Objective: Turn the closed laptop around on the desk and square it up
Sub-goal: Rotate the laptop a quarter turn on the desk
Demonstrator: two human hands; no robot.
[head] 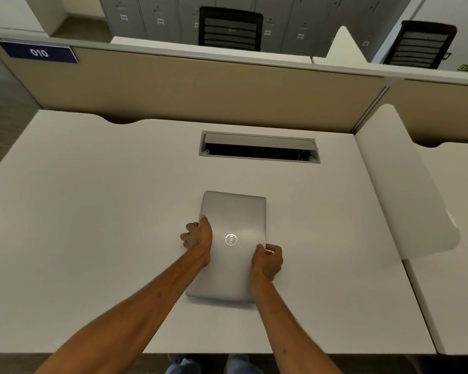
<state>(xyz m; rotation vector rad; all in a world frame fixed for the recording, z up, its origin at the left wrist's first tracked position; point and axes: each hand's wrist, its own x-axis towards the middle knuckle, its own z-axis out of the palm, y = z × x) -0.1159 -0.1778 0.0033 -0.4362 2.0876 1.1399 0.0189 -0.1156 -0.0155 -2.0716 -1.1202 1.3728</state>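
A closed silver laptop [234, 220] lies flat on the white desk [92, 211], near its middle. Its long sides run away from me, so its short edges face me and the partition. The round logo on the lid reads sideways. My left hand [199, 234] grips the laptop's left long edge, thumb on the lid and fingers curled beside it. My right hand [268, 261] clasps the right long edge a little nearer to me, thumb on top.
An open cable hatch [260, 148] is cut into the desk behind the laptop. A beige partition [173, 87] with a "010" sign [38, 52] closes the far side. A white divider panel [405, 184] stands at the right. Two black chairs are beyond the partition.
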